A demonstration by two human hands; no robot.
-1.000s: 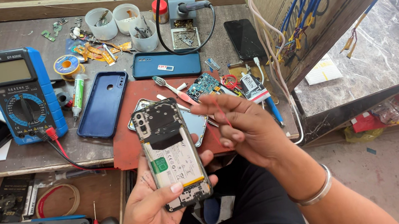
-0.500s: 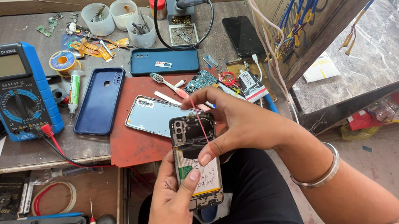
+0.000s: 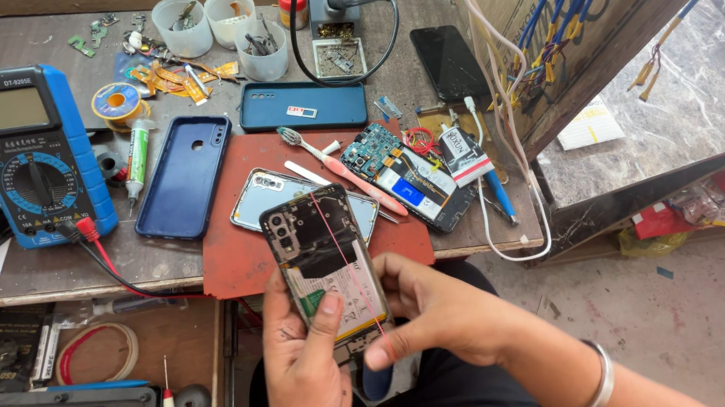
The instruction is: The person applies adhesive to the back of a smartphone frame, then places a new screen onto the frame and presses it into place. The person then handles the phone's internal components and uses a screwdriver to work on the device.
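Blue multimeter (image 3: 30, 151), red mat (image 3: 243, 253), navy case (image 3: 182, 180)

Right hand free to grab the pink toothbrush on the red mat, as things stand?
Probably not right away. The right hand is pinching a thin red wire across the opened phone, which the left hand holds. The toothbrush lies uncovered on the mat just beyond the phone.

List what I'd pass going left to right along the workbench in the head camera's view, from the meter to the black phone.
Blue multimeter → dark blue phone case → opened phone held in the left hand → loose circuit board → black phone.
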